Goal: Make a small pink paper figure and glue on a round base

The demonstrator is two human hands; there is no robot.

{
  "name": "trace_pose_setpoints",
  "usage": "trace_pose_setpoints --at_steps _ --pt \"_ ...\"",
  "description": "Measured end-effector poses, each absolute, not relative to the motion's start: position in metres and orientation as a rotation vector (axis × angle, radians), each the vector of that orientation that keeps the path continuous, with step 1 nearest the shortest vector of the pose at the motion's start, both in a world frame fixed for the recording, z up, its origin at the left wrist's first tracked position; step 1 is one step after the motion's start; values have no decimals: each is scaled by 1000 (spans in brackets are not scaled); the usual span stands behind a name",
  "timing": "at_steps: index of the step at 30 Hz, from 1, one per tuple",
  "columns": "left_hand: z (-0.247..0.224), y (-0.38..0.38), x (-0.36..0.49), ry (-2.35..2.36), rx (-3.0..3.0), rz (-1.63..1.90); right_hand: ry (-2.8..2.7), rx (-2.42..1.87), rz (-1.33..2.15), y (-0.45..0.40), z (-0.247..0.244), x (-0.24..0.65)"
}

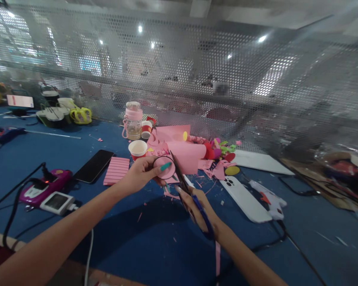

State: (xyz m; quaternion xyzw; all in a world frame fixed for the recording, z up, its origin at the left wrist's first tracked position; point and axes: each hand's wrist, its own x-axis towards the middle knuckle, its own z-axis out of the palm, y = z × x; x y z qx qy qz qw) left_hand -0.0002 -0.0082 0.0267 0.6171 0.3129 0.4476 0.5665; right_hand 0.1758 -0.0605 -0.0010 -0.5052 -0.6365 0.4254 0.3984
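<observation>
My left hand [144, 171] pinches a round pink paper piece [162, 167] with a dark outline, the thumb lying on its face. In my right hand [198, 206] are scissors [203, 216] with blue handles, their dark blades pointing up and left beside the round piece's right edge. Behind both hands lie a curled pink sheet [189, 154] and pink paper scraps [216, 169]. A striped pink pad [116, 171] rests left of my left hand, next to a black phone [94, 166].
Behind stand a paper cup [137, 148] and a pink-lidded bottle [133, 121]. At the left is a purple power strip [46, 185] with cables. A glue gun [268, 198] and white panel [246, 198] lie right on the blue table [131, 242]. Perforated metal [179, 87] rises behind.
</observation>
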Motion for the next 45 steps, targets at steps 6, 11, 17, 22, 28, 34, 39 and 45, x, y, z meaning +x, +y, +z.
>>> trace_pose_setpoints --at_steps 6,11,17,22,28,34,39,45 --pt "33 -9 -1 722 1439 1030 -1615 -1269 1095 -60 -1 176" --pt "37 -9 -2 722 1432 1006 -1627 -1294 1087 -59 -1 176" --pt "37 -8 -3 685 1416 999 -1632 -1325 1066 -61 1 176" --pt "37 -6 -5 705 1453 952 -1638 -1326 1012 -61 0 176" --pt "38 -6 -6 716 1426 958 -1655 -1369 1019 -59 -1 176" --pt "39 -5 -8 722 1442 938 -1641 -1431 939 -60 3 174" --pt "37 -2 -10 734 1490 918 -1646 -1387 979 -60 0 176" --pt "37 -3 -10 702 1480 869 -1628 -1317 1056 -60 -2 176"
